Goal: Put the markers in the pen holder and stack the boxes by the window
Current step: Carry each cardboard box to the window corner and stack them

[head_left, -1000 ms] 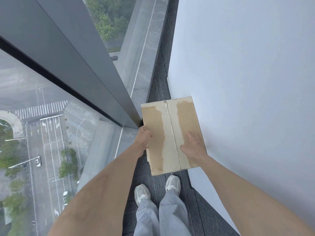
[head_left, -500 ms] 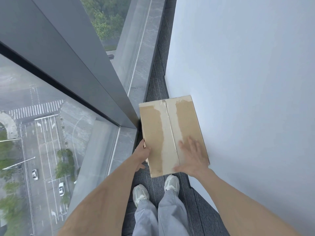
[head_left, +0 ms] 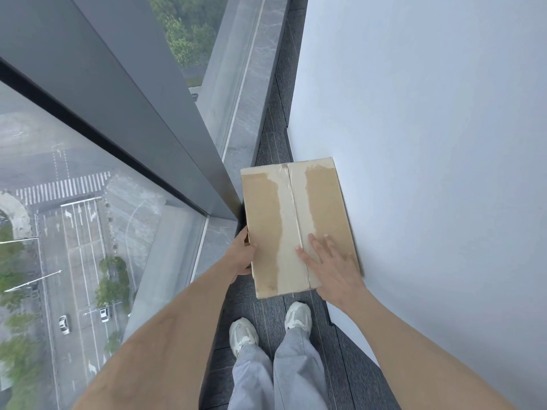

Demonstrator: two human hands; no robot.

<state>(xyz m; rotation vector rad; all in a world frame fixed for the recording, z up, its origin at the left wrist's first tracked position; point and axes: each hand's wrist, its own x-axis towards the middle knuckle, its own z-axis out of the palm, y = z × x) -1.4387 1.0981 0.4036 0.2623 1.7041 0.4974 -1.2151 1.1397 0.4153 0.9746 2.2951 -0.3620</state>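
Over the last second the right hand (head_left: 331,261) has slid from the middle of the lid toward the near right corner of the cardboard box (head_left: 299,226) and spread flat, fingers open and pressing down rather than gripping, while the left hand (head_left: 241,255) has dropped back along the near left edge and now cups that side with curled fingers. That reads as squaring and settling, not carrying, so I judge this box is close to its final place. It lies in the narrow floor strip between the window frame (head_left: 165,143) on the left and the white wall (head_left: 429,143) on the right, its right edge touching or just beside the wall. Whether another box lies beneath it cannot be told; only a dark gap shows at its left side. The person's shoes (head_left: 242,334) stand just near of the box on the dark carpet (head_left: 266,315). No markers or pen holder are in view. The corridor is tight, leaving little room to shift the box sideways.
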